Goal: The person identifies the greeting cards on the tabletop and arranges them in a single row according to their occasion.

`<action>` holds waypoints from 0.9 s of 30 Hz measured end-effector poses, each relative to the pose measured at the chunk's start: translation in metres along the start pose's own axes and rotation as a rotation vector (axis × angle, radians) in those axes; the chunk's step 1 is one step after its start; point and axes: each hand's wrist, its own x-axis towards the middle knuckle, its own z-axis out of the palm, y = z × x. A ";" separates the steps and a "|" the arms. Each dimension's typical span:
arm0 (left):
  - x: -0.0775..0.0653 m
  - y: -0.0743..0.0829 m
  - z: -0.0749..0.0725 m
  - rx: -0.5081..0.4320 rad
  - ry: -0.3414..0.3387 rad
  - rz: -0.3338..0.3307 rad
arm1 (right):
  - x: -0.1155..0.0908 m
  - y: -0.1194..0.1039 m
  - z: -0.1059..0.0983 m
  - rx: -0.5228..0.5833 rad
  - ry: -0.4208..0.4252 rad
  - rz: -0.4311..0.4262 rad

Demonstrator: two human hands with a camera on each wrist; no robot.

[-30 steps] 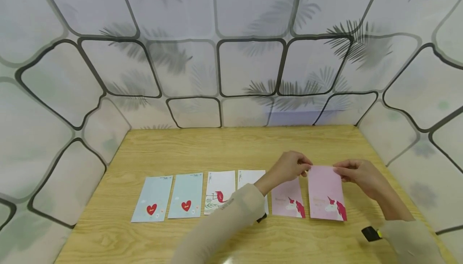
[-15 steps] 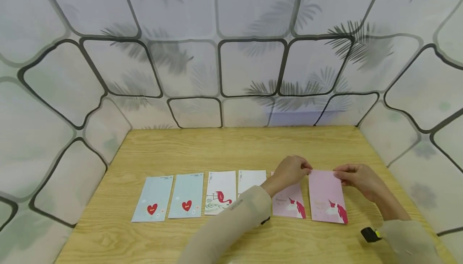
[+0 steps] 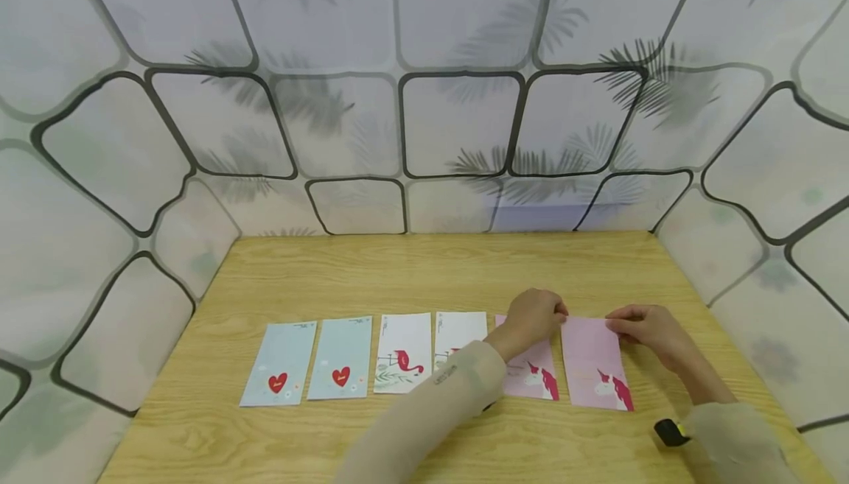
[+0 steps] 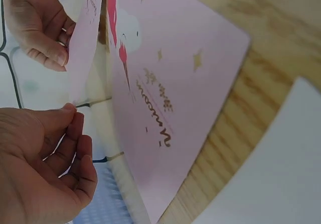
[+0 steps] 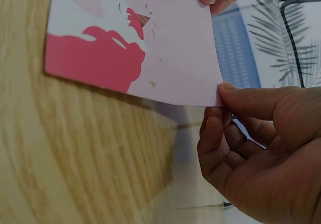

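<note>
A pink card with a white-and-red unicorn [image 3: 593, 362] lies at the right end of a row, its far edge lifted off the wood. My left hand [image 3: 533, 318] pinches its far left corner between thumb and fingers. The far right corner is pinched by my right hand [image 3: 653, 333], as the right wrist view shows close up, thumb [image 5: 261, 101] on top. A matching pink unicorn card [image 4: 175, 68] lies flat just left of it, partly under my left hand and wrist in the head view.
Further left on the wooden table [image 3: 424, 270] are two white flamingo cards [image 3: 403, 337], one partly covered by my left sleeve [image 3: 431, 410]. Two light blue heart cards [image 3: 341, 344] end the row. Patterned cloth walls [image 3: 458, 123] enclose the back and sides.
Both hands have lowered the held unicorn card toward the table and drawn it slightly nearer and to the left. The other cards stay where they were.
</note>
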 end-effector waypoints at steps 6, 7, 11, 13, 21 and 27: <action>0.003 -0.001 0.005 0.085 0.018 0.001 | 0.002 0.005 0.005 -0.129 0.043 -0.041; 0.003 -0.001 0.006 0.099 0.020 0.000 | 0.003 0.006 0.006 -0.136 0.047 -0.046; 0.004 -0.001 0.007 0.160 0.025 -0.007 | 0.006 0.009 0.009 -0.174 0.060 -0.050; 0.005 -0.001 0.007 0.187 0.026 -0.011 | 0.007 0.009 0.011 -0.196 0.065 -0.049; 0.006 -0.002 0.011 0.252 0.028 -0.041 | 0.010 0.005 0.015 -0.252 0.072 -0.038; 0.010 -0.002 0.017 0.284 0.011 -0.058 | 0.011 0.005 0.016 -0.269 0.074 -0.017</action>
